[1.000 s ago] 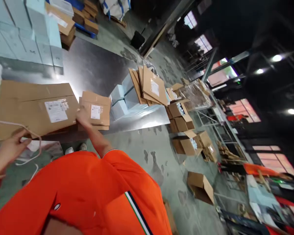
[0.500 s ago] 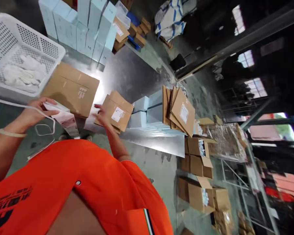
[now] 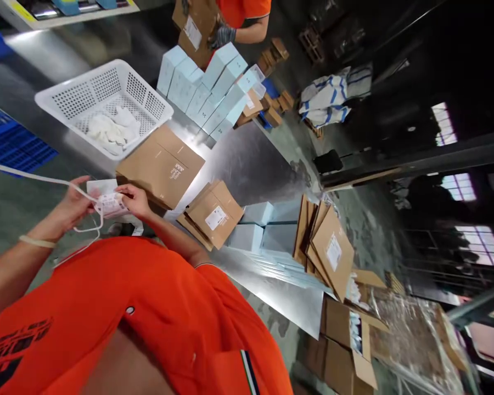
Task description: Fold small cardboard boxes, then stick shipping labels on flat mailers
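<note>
At the lower left, my left hand (image 3: 74, 206) holds the left side of a white roll of printed labels (image 3: 110, 203). My right hand (image 3: 135, 201) pinches the label strip at its right side. A white cable (image 3: 33, 175) crosses in front of my left hand. Just beyond my right hand lies a stack of flat brown cartons (image 3: 164, 164) with white print. To its right sits a smaller stack of brown cartons (image 3: 216, 211) with a white label on top.
A white basket (image 3: 72, 118) with white gloves stands on the metal table (image 3: 247, 159). Pale blue boxes (image 3: 214, 93) are stacked behind; more stand right, beside leaning cartons (image 3: 329, 241). A person's gloved hand (image 3: 223, 36) holds a carton at the top. Blue crates are at left.
My right hand has moved left from the small carton stack to the labels. The view has shifted, bringing another person and the blue crates into sight.
</note>
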`<state>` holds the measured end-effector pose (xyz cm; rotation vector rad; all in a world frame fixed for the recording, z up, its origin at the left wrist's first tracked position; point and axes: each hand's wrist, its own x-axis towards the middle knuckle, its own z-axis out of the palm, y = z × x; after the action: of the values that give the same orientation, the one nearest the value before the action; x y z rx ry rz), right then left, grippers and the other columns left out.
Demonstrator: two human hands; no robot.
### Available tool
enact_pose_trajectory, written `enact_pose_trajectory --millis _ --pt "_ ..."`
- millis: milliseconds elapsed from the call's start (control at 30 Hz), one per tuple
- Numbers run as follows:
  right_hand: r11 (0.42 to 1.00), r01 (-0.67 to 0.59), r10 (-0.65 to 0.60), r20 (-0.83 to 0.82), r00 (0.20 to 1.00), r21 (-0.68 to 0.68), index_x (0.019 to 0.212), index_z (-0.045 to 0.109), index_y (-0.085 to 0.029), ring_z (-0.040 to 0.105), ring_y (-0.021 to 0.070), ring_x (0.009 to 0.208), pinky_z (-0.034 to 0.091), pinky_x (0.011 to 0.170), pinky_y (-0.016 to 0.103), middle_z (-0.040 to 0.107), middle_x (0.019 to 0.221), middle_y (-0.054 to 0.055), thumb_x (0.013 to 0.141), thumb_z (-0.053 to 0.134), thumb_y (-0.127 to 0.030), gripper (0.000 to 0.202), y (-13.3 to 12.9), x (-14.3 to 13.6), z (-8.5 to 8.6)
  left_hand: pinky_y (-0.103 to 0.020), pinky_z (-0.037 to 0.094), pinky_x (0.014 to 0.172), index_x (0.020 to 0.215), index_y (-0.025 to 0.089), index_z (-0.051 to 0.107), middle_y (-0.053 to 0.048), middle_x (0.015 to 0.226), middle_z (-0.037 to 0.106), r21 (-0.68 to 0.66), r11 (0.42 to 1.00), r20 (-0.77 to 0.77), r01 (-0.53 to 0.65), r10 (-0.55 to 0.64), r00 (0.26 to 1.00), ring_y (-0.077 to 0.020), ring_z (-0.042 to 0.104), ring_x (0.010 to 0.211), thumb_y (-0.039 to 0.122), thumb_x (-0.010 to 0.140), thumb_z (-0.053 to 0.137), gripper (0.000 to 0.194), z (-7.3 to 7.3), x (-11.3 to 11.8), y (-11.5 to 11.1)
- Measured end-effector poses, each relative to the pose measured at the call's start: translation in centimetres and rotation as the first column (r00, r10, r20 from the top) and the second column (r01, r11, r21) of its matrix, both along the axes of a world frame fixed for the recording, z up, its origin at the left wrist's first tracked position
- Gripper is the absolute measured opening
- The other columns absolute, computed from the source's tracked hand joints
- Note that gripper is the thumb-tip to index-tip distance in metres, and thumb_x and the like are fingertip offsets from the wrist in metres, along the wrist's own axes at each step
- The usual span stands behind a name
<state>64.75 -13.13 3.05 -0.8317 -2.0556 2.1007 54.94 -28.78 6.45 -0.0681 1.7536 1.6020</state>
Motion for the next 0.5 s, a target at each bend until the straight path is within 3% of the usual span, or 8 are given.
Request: enact_pose_trajectory --millis 100,167,300,433,500 --pt "1.000 -0.002 0.002 0.025 1.000 -0.024 0.098 0.079 -0.017 0.073 0.0147 0.083 0.063 0.088 0.027 0.079 0.089 0.000 0.088 0.075 -0.006 0.015 -0.3 -0.7 -0.1 -0.023 0.057 0.061 0.122 0.014 0.069 0.000 0.088 0.073 0.032 0.999 0.003 0.021 -0.021 1.000 -0.0131 0.066 0.068 0.018 0.048 0.095 0.078 -0.3 0.9 0.3" --pt "1.000 0.007 -0.006 0.033 0.999 -0.019 0.098 0.080 -0.016 0.075 0.0145 0.085 0.063 0.092 0.027 0.080 0.091 0.000 0.086 0.077 -0.005 0.017 0.0 -0.7 0.0 -0.022 0.055 0.061 0.119 0.011 0.075 -0.001 0.088 0.075 0.009 1.000 -0.024 -0.001 0.001 1.000 -0.0124 0.064 0.069 0.018 0.046 0.093 0.076 -0.3 0.8 0.8" --pt "1.000 0.019 -0.020 0.037 0.999 0.015 0.104 0.081 -0.015 0.076 0.0141 0.091 0.063 0.102 0.030 0.082 0.099 0.001 0.088 0.077 -0.002 0.021 1.0 -0.2 0.2 -0.023 0.054 0.066 0.136 0.013 0.078 -0.004 0.105 0.080 -0.011 1.000 -0.075 0.024 -0.025 0.997 -0.0117 0.061 0.077 0.019 0.051 0.095 0.087 0.3 0.0 2.0" --pt "0.998 0.052 -0.053 0.035 0.998 0.033 0.103 0.082 -0.014 0.078 0.0161 0.098 0.063 0.105 0.031 0.084 0.106 0.003 0.089 0.077 -0.005 0.018 1.9 0.2 0.3 -0.026 0.054 0.063 0.123 0.006 0.083 -0.008 0.094 0.080 -0.104 0.983 -0.073 0.152 -0.160 0.984 -0.0144 0.060 0.073 0.022 0.046 0.099 0.079 0.9 -0.3 2.8" --pt "0.992 0.068 -0.074 0.054 0.996 0.108 0.102 0.083 -0.014 0.079 0.0176 0.098 0.064 0.101 0.030 0.084 0.103 0.003 0.089 0.078 -0.007 0.016 2.0 0.6 0.4 -0.024 0.053 0.061 0.117 0.006 0.084 -0.007 0.089 0.079 -0.158 0.968 -0.078 0.196 -0.210 0.975 -0.0144 0.061 0.071 0.023 0.043 0.099 0.077 1.0 -0.2 3.1"
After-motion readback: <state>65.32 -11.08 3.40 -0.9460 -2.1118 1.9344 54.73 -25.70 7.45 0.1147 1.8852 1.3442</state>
